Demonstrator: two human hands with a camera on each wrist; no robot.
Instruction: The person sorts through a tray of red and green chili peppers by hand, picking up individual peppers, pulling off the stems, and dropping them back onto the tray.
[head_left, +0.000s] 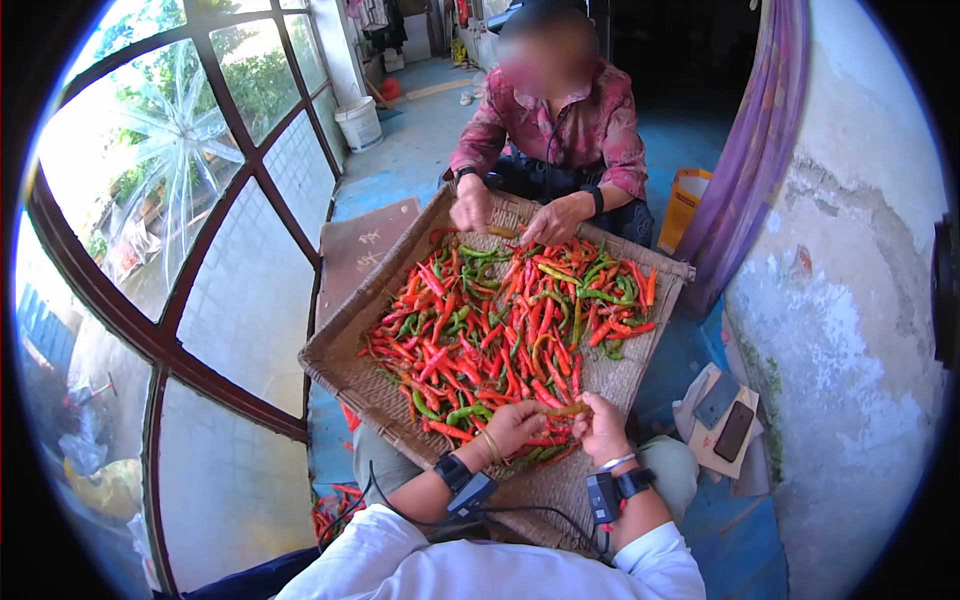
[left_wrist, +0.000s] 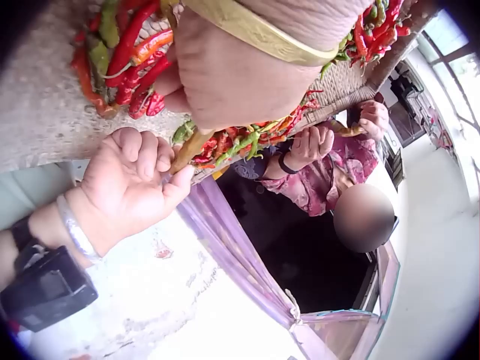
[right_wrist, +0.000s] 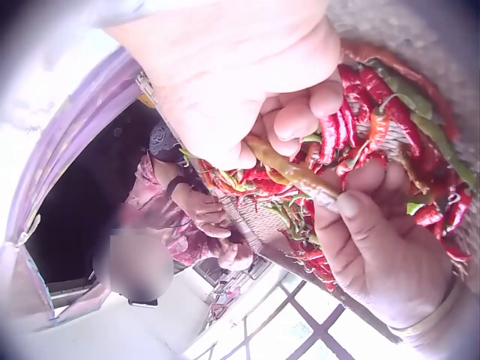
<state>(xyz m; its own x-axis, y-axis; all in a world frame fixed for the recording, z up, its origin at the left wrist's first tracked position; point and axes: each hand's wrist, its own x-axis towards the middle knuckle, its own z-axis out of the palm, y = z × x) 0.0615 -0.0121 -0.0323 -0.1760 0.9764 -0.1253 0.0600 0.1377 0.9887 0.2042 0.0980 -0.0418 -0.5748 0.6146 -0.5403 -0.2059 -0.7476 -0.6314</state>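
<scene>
A brownish-yellow pepper [right_wrist: 294, 171] is stretched between both hands over the near part of a woven tray [head_left: 375, 405]. My left hand [head_left: 512, 428] pinches one end between thumb and fingers; in the right wrist view that thumb lies on the pepper's pale end. My right hand [head_left: 602, 430] pinches the other end, its remaining fingers curled. Red, orange and green peppers [head_left: 490, 330] cover much of the tray beneath and beyond the hands. In the left wrist view, the back of my left hand [left_wrist: 240, 67] hides part of the pepper.
Across the tray a person in a patterned pink shirt [head_left: 560, 130] holds another brownish pepper [head_left: 502, 231]. Two phones [head_left: 735, 431] lie on a pad at the right. Windows [head_left: 250, 290] line the left, a purple curtain [head_left: 752, 170] hangs right, and red peppers [head_left: 335, 510] lie below the tray.
</scene>
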